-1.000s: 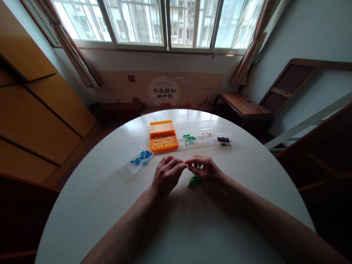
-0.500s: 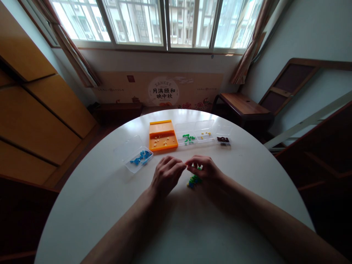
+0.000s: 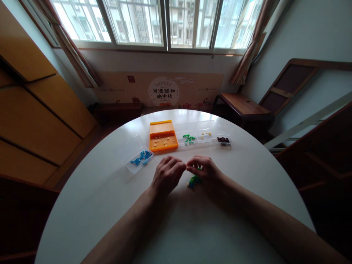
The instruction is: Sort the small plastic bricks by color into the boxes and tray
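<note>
Above the white table, the fingertips of my left hand point(image 3: 169, 173) and my right hand point(image 3: 205, 169) meet in a pinch. A speck of pale or orange colour shows where they meet, too small to make out. Under my right hand's palm and fingers is a cluster of small green, blue and yellow building bricks point(image 3: 194, 180), partly hidden. I cannot tell whether the right hand's other fingers touch this cluster.
On the white table point(image 3: 99, 205), a clear box of blue pieces point(image 3: 141, 158) lies left of an orange tray point(image 3: 164, 148) with pale pieces. Clear boxes of green pieces point(image 3: 189, 139), yellow pieces point(image 3: 206, 135) and dark brown pieces point(image 3: 223, 140) stand to the right.
Almost nothing differs. Both hands stay fingertip to fingertip above the brick cluster, with only a very slight shift of the fingers.
</note>
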Action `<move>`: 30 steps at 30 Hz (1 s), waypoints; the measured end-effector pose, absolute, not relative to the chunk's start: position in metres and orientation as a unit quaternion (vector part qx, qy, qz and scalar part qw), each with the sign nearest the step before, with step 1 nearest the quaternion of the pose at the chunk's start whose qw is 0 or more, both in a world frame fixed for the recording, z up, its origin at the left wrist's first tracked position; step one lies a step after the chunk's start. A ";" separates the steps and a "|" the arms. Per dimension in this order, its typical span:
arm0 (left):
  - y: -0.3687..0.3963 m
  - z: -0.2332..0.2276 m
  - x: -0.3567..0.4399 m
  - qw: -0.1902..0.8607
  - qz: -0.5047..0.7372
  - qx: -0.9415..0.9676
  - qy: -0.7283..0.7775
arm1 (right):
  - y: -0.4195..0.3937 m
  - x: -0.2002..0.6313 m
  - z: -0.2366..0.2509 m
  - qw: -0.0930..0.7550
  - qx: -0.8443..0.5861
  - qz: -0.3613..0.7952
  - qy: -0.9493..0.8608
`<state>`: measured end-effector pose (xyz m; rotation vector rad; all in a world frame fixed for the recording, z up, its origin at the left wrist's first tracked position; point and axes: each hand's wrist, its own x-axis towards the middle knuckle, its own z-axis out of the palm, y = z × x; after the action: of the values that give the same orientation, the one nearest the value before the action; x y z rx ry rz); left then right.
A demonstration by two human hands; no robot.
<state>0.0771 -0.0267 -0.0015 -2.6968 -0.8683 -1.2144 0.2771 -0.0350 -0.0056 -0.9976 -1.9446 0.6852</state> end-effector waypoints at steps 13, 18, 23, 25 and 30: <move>-0.026 -0.002 0.078 0.016 -0.393 -0.859 -0.326 | -0.028 0.277 -0.002 0.404 -0.417 0.266 -0.769; -0.025 0.001 0.076 0.007 -0.409 -0.805 -0.431 | 0.002 0.265 0.013 0.386 -0.416 0.195 -0.800; -0.026 0.002 0.074 -0.007 -0.402 -0.805 -0.436 | 0.046 0.239 0.029 0.427 -0.463 0.168 -0.758; -0.026 0.002 0.074 -0.012 -0.405 -0.803 -0.436 | 0.056 0.230 0.031 0.445 -0.489 0.168 -0.731; -0.024 0.000 0.072 -0.014 -0.406 -0.801 -0.440 | 0.042 0.223 0.035 0.480 -0.471 0.247 -0.698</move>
<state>0.0722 -0.0245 0.0004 -2.5373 -1.3949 -1.2882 0.2228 0.0420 0.0352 -1.1492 -1.7019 0.6021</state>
